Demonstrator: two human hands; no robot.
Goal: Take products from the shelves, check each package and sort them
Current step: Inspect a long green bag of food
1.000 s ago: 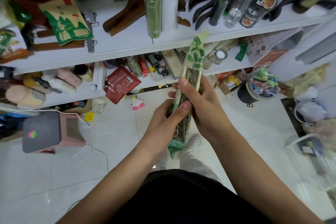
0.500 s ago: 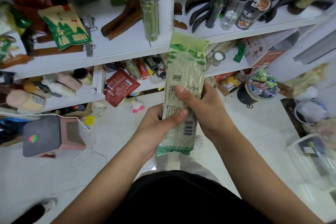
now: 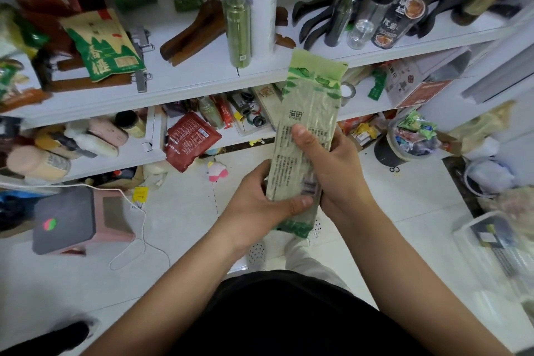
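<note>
A long pale-green package (image 3: 309, 113) with printed text and a barcode stands upright in front of me, its back side toward the camera. My left hand (image 3: 260, 205) grips its lower end, thumb across the front near the barcode. My right hand (image 3: 329, 165) holds the middle from the right, thumb pressed on the printed text. White shelves (image 3: 202, 87) behind it carry bottles, hangers and bags.
A green spray bottle (image 3: 237, 23) and white pump bottle (image 3: 261, 9) stand on the upper shelf. A red pouch (image 3: 187, 140) leans off the lower shelf. A pink stool (image 3: 75, 220) stands left; a clear bin (image 3: 497, 263) sits at the right.
The package turned from edge-on to its flat printed back facing me. My left hand slid lower along it, and my right thumb shifted onto the text.
</note>
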